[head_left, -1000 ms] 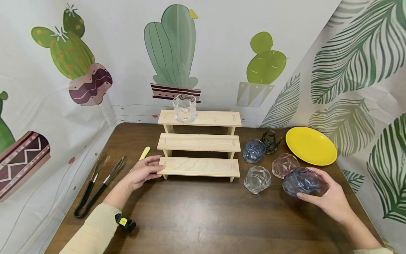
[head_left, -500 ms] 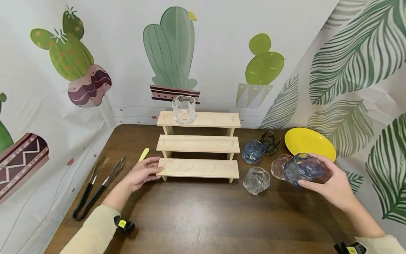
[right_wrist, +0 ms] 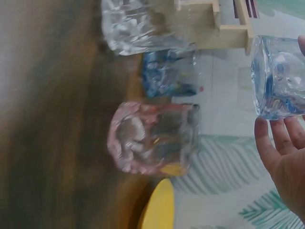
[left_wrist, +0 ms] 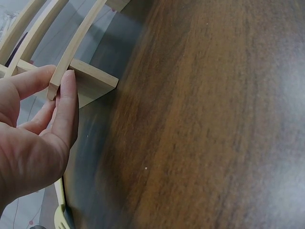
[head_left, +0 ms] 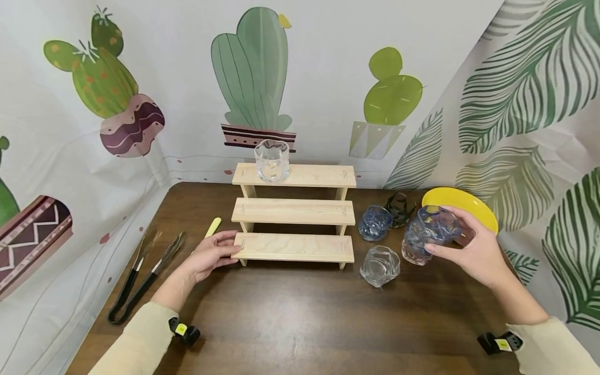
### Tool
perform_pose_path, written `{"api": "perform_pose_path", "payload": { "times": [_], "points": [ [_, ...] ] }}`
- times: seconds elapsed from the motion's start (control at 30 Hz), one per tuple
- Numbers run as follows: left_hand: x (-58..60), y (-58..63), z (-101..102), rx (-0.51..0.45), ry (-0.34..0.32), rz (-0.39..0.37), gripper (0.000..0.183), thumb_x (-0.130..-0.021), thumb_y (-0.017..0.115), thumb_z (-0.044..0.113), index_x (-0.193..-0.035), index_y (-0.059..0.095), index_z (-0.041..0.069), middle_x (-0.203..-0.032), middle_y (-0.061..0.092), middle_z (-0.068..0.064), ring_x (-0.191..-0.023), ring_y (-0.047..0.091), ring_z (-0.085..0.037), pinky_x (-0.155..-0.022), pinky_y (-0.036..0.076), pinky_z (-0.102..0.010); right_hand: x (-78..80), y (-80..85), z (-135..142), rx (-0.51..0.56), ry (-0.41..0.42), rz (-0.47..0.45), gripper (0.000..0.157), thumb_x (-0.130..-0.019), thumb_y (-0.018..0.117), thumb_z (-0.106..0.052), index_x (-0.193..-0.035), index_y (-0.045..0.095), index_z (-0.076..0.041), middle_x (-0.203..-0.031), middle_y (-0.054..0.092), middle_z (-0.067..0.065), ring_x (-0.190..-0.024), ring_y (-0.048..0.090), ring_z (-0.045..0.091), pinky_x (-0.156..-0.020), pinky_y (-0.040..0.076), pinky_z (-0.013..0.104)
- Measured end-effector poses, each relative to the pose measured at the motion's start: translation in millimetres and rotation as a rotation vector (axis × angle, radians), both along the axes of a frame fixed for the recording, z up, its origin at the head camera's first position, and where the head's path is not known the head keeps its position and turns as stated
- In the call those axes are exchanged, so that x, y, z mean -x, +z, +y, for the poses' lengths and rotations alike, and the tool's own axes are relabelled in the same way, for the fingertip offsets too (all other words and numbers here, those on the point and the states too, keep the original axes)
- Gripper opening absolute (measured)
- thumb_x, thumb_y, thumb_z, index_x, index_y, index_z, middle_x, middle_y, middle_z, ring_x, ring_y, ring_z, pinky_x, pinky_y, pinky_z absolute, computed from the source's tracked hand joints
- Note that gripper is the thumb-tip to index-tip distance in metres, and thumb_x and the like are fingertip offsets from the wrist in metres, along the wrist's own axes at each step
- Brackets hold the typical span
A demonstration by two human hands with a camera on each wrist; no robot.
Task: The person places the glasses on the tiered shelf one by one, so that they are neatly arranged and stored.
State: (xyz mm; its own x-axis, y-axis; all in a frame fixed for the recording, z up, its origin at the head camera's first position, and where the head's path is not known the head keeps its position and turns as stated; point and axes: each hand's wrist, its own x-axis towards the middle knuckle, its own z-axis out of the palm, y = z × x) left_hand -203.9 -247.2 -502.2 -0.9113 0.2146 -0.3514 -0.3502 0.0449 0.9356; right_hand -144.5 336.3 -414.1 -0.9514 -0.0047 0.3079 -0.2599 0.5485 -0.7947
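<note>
My left hand [head_left: 212,258] pinches the left end of the lowest board of a three-step wooden stand [head_left: 293,247]; the left wrist view shows thumb and fingers on either side of that board [left_wrist: 78,40]. In my right hand [head_left: 475,252] is a blue-tinted drinking glass [head_left: 431,226], gripped by its sides and lifted off the table. From the head it overlaps a pink glass [head_left: 414,256], while the right wrist view shows the pink glass [right_wrist: 152,138] standing apart below it. A clear glass [head_left: 273,162] sits on the top board, toward the left.
Right of the stand are a clear glass [head_left: 380,266], a smaller blue glass [head_left: 375,224] and a dark glass [head_left: 398,211]. A yellow plate [head_left: 485,211] lies behind my right hand. Black-handled tongs [head_left: 136,297] and a pale green handle [head_left: 214,226] are at left.
My right hand has raised the blue glass and carried it left and away from me, over the pink glass. My left hand keeps its place on the stand.
</note>
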Motion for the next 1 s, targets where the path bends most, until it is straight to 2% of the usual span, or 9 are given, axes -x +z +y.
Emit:
{"api": "perform_pose_path", "payload": {
  "times": [0.17,0.4,0.53,0.67,0.73,0.93,1.0],
  "points": [
    [0.2,0.6,0,-0.003,-0.004,0.006,0.068,-0.097,0.071,0.003,-0.154,0.036,-0.006,-0.125,0.060,-0.016,-0.096,0.069,-0.018,-0.082,0.061,-0.032,18.5,12.8,-14,0.044,0.012,0.006,0.083,-0.072,0.093,0.004,-0.146,0.054,-0.007,-0.123,0.062,-0.004,-0.106,0.062,0.003,-0.087,0.050,0.009],
    [0.9,-0.8,-2,-0.008,0.000,0.003,0.068,-0.097,0.070,0.002,-0.155,0.035,-0.005,-0.125,0.060,-0.015,-0.096,0.069,-0.018,-0.082,0.061,-0.032,49.2,28.4,-37,0.042,0.039,-0.005,0.085,-0.075,0.094,-0.003,-0.150,0.053,-0.011,-0.134,0.061,0.007,-0.117,0.058,0.001,-0.092,0.048,0.009],
    [1.0,-2.5,-3,-0.007,-0.006,0.005,0.068,-0.098,0.071,0.004,-0.155,0.035,-0.006,-0.127,0.060,-0.017,-0.097,0.069,-0.018,-0.082,0.061,-0.033,64.8,34.2,-53,0.072,0.061,-0.035,0.085,-0.077,0.093,-0.006,-0.151,0.051,-0.012,-0.135,0.061,0.013,-0.115,0.060,0.006,-0.092,0.050,0.011],
    [1.1,-3.9,-4,-0.006,-0.010,0.009,0.069,-0.098,0.071,0.005,-0.155,0.035,-0.006,-0.127,0.061,-0.016,-0.098,0.069,-0.018,-0.083,0.061,-0.033,81.5,36.0,-69,0.074,0.079,-0.045,0.085,-0.079,0.093,-0.011,-0.152,0.050,-0.014,-0.136,0.062,0.013,-0.114,0.060,0.010,-0.091,0.050,0.012],
    [0.8,-4.1,-4,-0.005,-0.010,0.009,0.068,-0.098,0.071,0.006,-0.155,0.035,-0.006,-0.126,0.061,-0.016,-0.098,0.069,-0.018,-0.083,0.061,-0.032,90.1,36.5,-76,0.075,0.086,-0.048,0.084,-0.079,0.093,-0.014,-0.152,0.050,-0.015,-0.137,0.062,0.011,-0.116,0.060,0.014,-0.093,0.051,0.016],
    [1.0,-4.4,-4,-0.003,-0.005,0.009,0.069,-0.098,0.072,0.006,-0.155,0.035,-0.005,-0.125,0.062,-0.015,-0.097,0.069,-0.018,-0.082,0.061,-0.032,111.8,41.0,-100,0.109,0.111,-0.068,0.086,-0.078,0.094,-0.017,-0.152,0.051,-0.016,-0.142,0.059,0.010,-0.127,0.057,0.025,-0.105,0.051,0.041],
    [1.2,-4.3,-4,-0.004,-0.004,0.010,0.069,-0.098,0.072,0.006,-0.154,0.035,-0.005,-0.124,0.062,-0.015,-0.097,0.069,-0.018,-0.082,0.061,-0.032,117.9,42.2,-109,0.134,0.122,-0.075,0.086,-0.079,0.094,-0.017,-0.153,0.050,-0.015,-0.143,0.058,0.011,-0.130,0.056,0.027,-0.107,0.049,0.045]
  ]
}}
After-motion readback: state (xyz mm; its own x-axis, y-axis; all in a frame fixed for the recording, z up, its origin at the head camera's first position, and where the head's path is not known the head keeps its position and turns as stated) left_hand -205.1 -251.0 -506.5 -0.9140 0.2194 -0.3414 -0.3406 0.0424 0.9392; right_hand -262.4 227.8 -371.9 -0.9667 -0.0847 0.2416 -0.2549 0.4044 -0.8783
